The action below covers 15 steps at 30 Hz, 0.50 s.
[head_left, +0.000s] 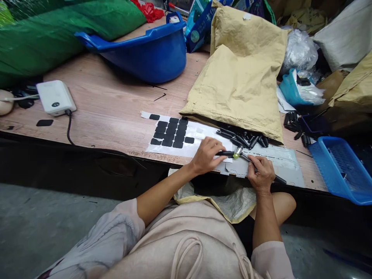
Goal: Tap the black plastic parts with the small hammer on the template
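Observation:
My left hand (207, 155) is closed around a slim black rod-like part (228, 154) just above the table's front edge. My right hand (261, 172) grips a small hammer (238, 151) with a metal shaft and a black handle end sticking out past the palm. Its shiny head with a yellow-green face meets the end of the black part, or lies very close to it; I cannot tell whether they touch. Several loose black parts (242, 138) lie heaped just beyond both hands. Under them is a grey-white sheet (279, 162).
Black rounded stickers (171, 133) on a white sheet lie left of my hands. A large tan paper bag (241, 85) stands beyond. A blue basin (145, 54), a white power bank (55, 97) with a cable, and a blue basket (343, 166) are on the table (95, 124).

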Each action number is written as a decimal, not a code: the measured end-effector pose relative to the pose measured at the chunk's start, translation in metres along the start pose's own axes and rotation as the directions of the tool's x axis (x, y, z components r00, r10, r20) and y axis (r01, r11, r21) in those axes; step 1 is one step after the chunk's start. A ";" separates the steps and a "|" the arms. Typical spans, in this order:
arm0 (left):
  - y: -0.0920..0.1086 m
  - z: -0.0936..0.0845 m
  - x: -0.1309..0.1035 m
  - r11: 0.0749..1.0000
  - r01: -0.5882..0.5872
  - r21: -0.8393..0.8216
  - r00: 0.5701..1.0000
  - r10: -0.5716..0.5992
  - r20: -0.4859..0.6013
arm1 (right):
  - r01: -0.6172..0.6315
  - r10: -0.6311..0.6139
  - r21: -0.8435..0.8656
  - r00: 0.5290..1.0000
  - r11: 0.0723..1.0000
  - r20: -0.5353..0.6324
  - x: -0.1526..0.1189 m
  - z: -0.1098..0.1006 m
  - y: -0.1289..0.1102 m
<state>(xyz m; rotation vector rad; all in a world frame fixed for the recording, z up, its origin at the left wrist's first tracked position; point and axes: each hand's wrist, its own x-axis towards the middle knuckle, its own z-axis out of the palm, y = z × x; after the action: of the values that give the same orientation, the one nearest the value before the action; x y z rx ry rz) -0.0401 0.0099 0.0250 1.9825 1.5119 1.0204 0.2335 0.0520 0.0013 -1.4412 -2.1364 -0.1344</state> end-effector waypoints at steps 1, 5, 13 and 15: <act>0.005 -0.002 -0.011 0.994 -0.086 -0.066 0.992 0.091 0.088 | -0.005 0.005 -0.011 1.000 1.000 -0.001 -0.001 0.001 -0.001; 0.017 0.003 -0.051 0.970 -0.204 -0.129 0.854 0.241 0.460 | -0.005 0.005 -0.016 1.000 1.000 0.005 -0.002 0.003 -0.001; 0.010 0.019 -0.065 0.958 0.036 0.286 0.704 -0.228 0.673 | 0.029 -0.030 -0.033 0.998 0.999 -0.051 -0.002 0.005 -0.002; 0.015 0.008 -0.053 0.996 -0.018 0.086 0.751 -0.043 0.659 | 0.024 -0.026 -0.037 0.998 0.999 -0.049 -0.003 0.006 -0.002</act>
<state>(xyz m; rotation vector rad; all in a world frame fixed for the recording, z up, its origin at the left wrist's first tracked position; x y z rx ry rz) -0.0314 -0.0446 0.0148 2.0689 1.1635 0.1711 0.2304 0.0514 -0.0047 -1.4172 -2.1226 -0.2174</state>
